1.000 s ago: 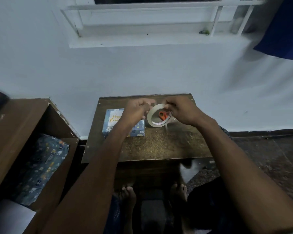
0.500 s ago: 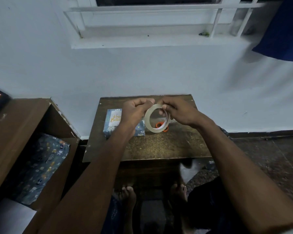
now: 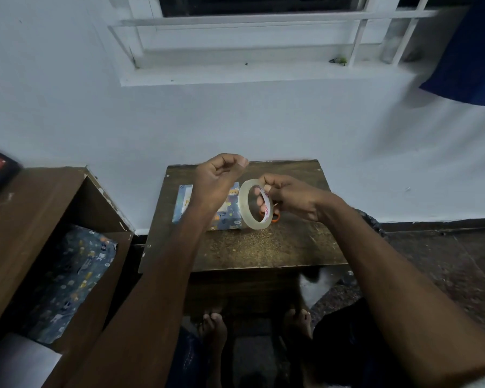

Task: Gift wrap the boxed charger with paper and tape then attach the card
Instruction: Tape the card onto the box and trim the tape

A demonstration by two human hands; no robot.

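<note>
While the right hand (image 3: 289,196) is gripping the roll of clear tape (image 3: 254,203) upright above the small wooden table (image 3: 263,247), with fingers curled through the ring and round its rim, the left hand (image 3: 217,177) is hovering just beside the roll at its ten o'clock, lifted a little higher. Its fingers are curling in toward the thumb as if pinching; whether a strand of tape is running between fingertips and roll cannot be told, since the tape is clear and the light dim. The wrapped box (image 3: 227,210), covered in blue paper with small animal prints, is lying flat on the table under the left wrist, at about eight o'clock from the roll and partly hidden by the forearm. A pale card (image 3: 186,201) is lying against the box's left end, at nine o'clock from it. Orange scissor handles (image 3: 275,217) are peeking out behind the lower edge of the roll, at its five o'clock. At eight o'clock from the table, a sheet of matching patterned wrapping paper (image 3: 73,278) is lying inside an open wooden cabinet (image 3: 25,225).
</note>
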